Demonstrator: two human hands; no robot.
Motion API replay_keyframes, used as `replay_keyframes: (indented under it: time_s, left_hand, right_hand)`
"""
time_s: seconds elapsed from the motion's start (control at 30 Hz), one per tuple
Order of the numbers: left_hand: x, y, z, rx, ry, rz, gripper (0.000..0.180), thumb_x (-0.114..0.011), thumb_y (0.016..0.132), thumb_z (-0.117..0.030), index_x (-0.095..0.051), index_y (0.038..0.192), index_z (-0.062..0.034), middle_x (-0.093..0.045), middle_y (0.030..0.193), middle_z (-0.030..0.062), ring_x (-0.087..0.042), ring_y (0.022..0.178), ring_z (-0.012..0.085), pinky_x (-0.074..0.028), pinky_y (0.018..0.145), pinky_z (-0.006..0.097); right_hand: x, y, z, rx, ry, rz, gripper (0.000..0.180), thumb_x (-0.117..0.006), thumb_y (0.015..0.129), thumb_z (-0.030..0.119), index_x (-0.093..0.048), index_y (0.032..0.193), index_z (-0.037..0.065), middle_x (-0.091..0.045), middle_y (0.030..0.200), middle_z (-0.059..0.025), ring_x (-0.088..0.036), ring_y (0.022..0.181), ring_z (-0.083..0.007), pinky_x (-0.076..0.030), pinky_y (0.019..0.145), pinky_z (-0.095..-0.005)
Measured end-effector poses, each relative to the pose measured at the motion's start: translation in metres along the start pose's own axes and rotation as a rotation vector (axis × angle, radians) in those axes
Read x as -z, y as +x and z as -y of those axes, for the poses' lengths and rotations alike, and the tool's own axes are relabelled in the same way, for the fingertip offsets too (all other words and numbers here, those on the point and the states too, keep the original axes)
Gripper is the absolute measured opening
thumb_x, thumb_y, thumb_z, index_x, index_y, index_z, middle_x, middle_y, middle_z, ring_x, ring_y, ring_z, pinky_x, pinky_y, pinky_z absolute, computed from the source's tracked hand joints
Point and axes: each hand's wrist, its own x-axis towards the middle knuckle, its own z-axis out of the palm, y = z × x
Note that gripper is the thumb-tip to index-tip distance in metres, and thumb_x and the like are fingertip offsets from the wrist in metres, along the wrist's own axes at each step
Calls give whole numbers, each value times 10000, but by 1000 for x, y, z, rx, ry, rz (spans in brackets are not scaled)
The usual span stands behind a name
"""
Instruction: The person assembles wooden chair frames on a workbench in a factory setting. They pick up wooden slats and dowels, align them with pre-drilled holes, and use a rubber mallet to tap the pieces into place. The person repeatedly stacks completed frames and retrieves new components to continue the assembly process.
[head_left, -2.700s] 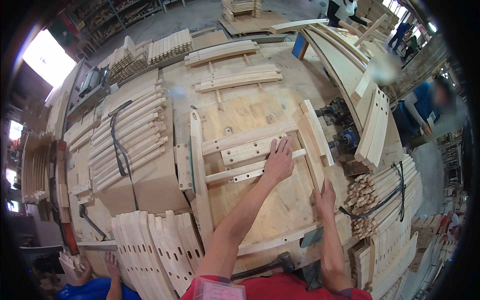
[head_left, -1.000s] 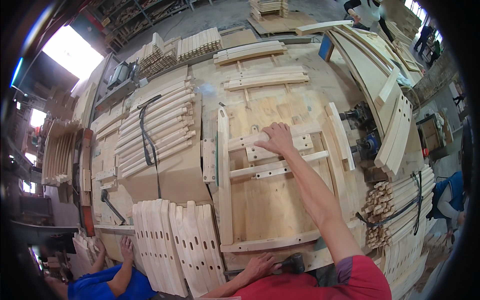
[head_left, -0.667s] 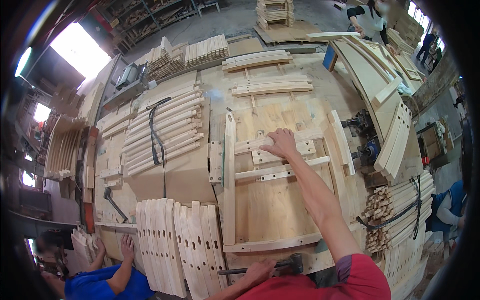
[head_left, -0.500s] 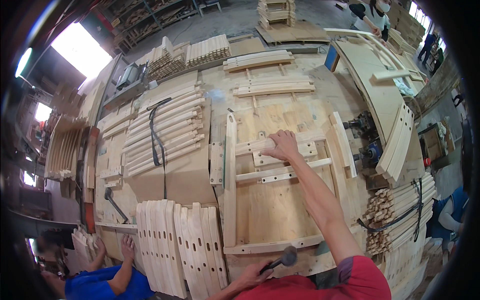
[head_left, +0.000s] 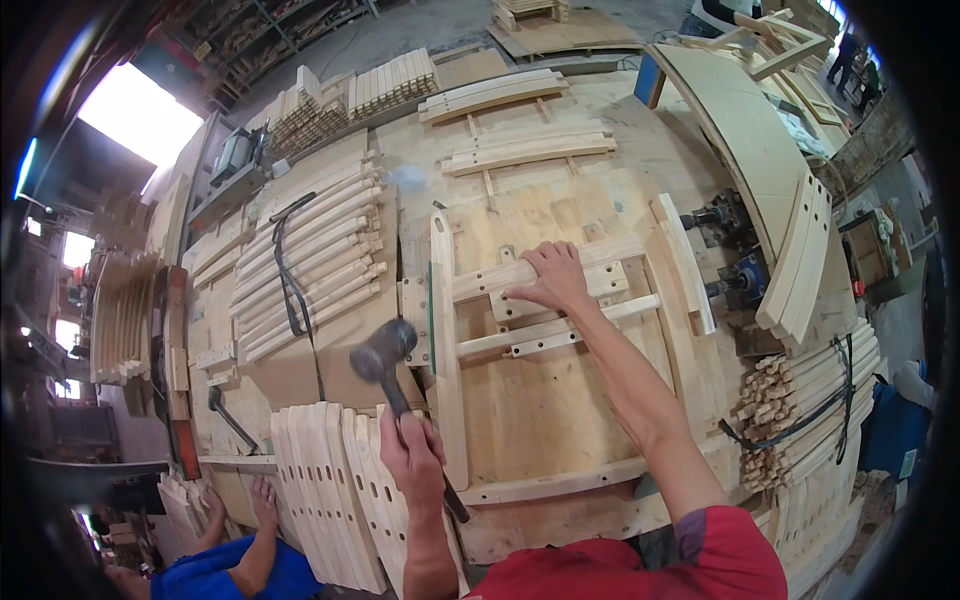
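In my left hand is a dark-headed mallet, its head raised over the left side of a pale wooden frame. The fingers wrap around the handle, whose end slants down to the right. My right hand grips the wooden rail across the upper part of the frame, fingers bent over its far edge and thumb on the near side. Just below that hand sit a short drilled block and a round-edged crossbar. My right forearm hides part of the crossbar.
Slotted boards lean at the near left. Strapped slats lie beyond them. Clamps stand right of the frame, with a strapped bundle of sticks nearer. A co-worker's hands show at the lower left; another person stands far right.
My left hand has risen up and left with the mallet, from low by my body to beside the frame. My right hand stays on the rail. The view has shifted slightly.
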Motion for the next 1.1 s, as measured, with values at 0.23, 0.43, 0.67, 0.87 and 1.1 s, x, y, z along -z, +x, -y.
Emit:
replay_keyframes:
  time_s: [0.23,0.43,0.67,0.87,1.1]
  left_hand:
    - [-45,62,-103,-565,-413,-167,347,-449,1098,-386,-485,1191,-53,-514,767,27,-472,530,100,-401,446,235]
    - [-48,181,55,109,947,91,277,-457,1079,-216,-600,1143,12,-703,1009,276,-656,812,450,-532,843,497]
    - [-95,163,3,-274,650,-85,393,-436,1074,-307,-568,1011,57,-608,811,310,-601,790,491,-449,718,543]
    - [-88,130,0,-196,493,99,482,-442,1067,-413,-582,878,7,-586,705,196,-596,654,332,-462,626,469]
    - [36,-104,59,599,534,756,440,-633,995,-502,-711,1044,-71,-526,690,-35,-504,655,83,-433,573,306]
  right_hand:
    - [5,-6,-15,-28,-34,3,746,-808,654,668,-727,1178,144,-651,1153,-76,-535,1145,-284,-345,1082,-438]
    - [-10,-3,39,96,17,26,777,-787,664,711,-724,1190,143,-654,1161,-94,-549,1163,-284,-335,1101,-459]
    - [3,-7,-9,-9,-22,81,843,-732,686,764,-694,1239,129,-644,1214,-116,-528,1242,-305,-325,1118,-477]
    - [7,-14,-24,31,11,79,845,-770,711,646,-628,1339,99,-617,1303,-153,-506,1291,-332,-316,1149,-469]
    - [58,-152,19,-323,164,42,867,-832,718,338,-491,1429,-21,-433,1527,-271,-387,1424,-428,-289,1181,-534]
